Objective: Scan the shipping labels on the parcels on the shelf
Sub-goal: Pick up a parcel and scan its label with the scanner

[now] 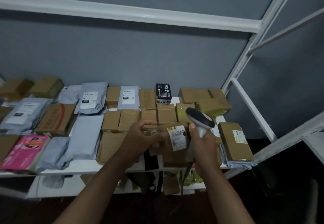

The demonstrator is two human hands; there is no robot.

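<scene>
Head view looks down on a white metal shelf (84,166) set against a grey wall and crowded with parcels. The right hand (204,146) is clenched around the handle of a grey and black handheld barcode scanner (199,119), whose dark head points up and to the left, its cable trailing down below the hand. Just beside it, the left hand (140,137) holds a brown cardboard parcel (172,146) at the front of the shelf, the fingers curled over its top left edge and the thumb laid along its face. A white shipping label with printed barcodes (177,138) lies on the top of this parcel, between the two hands and close under the scanner's head. To the right sits another brown cardboard box with a small white and green label (235,140), resting on a pale grey plastic mailer (240,163). Behind the hands stand rows of small brown cartons, and a black box with white characters (163,93) rests at the back. Further left lie grey plastic mailer bags with white labels (91,97), a large brown carton with red print (56,118), and a pink packet (26,151) near the front edge. More parcels show dimly on a lower shelf.
</scene>
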